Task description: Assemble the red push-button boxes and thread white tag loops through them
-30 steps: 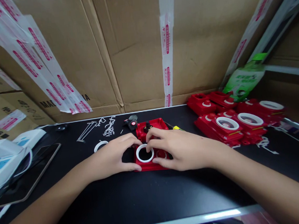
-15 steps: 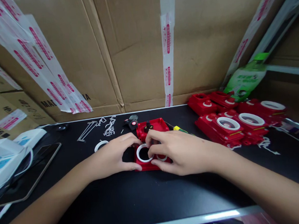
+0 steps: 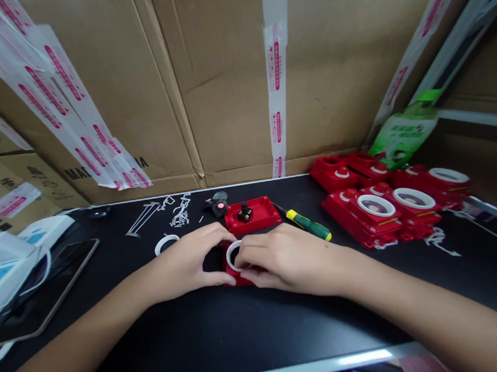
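A red plastic cover (image 3: 233,279) lies on the black table, mostly hidden under my hands. A white ring (image 3: 229,261) is seated on it around a dark round opening. My left hand (image 3: 189,260) grips the cover's left side, thumb at the near corner and fingers at the far one. The bent fingers of my right hand (image 3: 285,261) press together on the right part of the ring, hiding what lies beneath. Just behind, an open red box (image 3: 262,212) contains a black part with brass-coloured contacts (image 3: 245,212).
Right of the box rests a green-and-yellow screwdriver (image 3: 311,226). Several red units (image 3: 363,217) stand at right before a green-capped bottle (image 3: 408,133). At left are a loose white ring (image 3: 157,248), phone (image 3: 54,287) and power strip (image 3: 50,233). Cardboard (image 3: 229,107) walls the back.
My right hand has shifted slightly left and down, its fingers closing in over the ring. More of the red box and the screwdriver shows. The left hand keeps its hold.
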### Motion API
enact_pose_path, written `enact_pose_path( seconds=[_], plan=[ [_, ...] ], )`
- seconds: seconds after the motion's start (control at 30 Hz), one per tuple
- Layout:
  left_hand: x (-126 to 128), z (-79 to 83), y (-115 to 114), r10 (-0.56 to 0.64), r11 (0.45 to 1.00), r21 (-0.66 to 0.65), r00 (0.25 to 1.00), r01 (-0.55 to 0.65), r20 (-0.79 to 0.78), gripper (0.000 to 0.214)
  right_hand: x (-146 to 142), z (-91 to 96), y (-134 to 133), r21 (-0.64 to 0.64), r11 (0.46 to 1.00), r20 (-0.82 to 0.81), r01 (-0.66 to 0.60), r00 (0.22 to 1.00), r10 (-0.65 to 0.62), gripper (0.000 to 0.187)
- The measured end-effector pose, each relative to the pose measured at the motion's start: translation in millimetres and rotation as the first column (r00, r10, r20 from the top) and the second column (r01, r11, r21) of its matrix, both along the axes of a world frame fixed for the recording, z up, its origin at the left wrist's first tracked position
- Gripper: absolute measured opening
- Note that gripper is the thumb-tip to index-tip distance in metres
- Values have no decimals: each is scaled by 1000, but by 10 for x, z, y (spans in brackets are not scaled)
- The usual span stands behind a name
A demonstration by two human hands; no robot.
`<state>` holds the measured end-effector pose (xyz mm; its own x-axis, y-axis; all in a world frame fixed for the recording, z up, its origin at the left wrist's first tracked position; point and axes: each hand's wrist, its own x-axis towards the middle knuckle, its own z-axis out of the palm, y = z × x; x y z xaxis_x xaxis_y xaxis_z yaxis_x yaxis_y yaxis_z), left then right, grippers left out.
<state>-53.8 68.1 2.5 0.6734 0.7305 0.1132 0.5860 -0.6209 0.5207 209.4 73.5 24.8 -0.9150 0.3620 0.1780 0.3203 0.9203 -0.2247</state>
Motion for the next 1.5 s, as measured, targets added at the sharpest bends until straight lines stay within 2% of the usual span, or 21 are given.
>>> enact_pose_path(
  seconds=[0.2,0.47,0.77,0.97,1.3,1.5],
  plan=[
    [13,-14,1,5,1000,-19,1000,-5,-4,50,-2,-47,-17,-40,999,-55,-10,998,8,19],
    [5,-17,1,11,999,-41,1000,-11,-7,48,-18,-17,-111,-99,995,-183,-10,983,-8,20],
    [-8,-2,-7,-55,996,-65,998,55,-4,44,-2,-28,-45,-61,998,-89,-15,996,9,22],
    [16,26,-32,-92,992,-87,996,91,-6,40,-3,-13,1,-35,999,-48,30,998,-31,22],
    [13,36,-38,-51,998,-41,998,50,-29,46,23,-8,34,77,994,-23,81,997,-79,25],
    [26,53,-51,-27,1000,-12,1000,27,-4,46,14,3,24,94,991,-10,93,996,-92,23]
  ],
)
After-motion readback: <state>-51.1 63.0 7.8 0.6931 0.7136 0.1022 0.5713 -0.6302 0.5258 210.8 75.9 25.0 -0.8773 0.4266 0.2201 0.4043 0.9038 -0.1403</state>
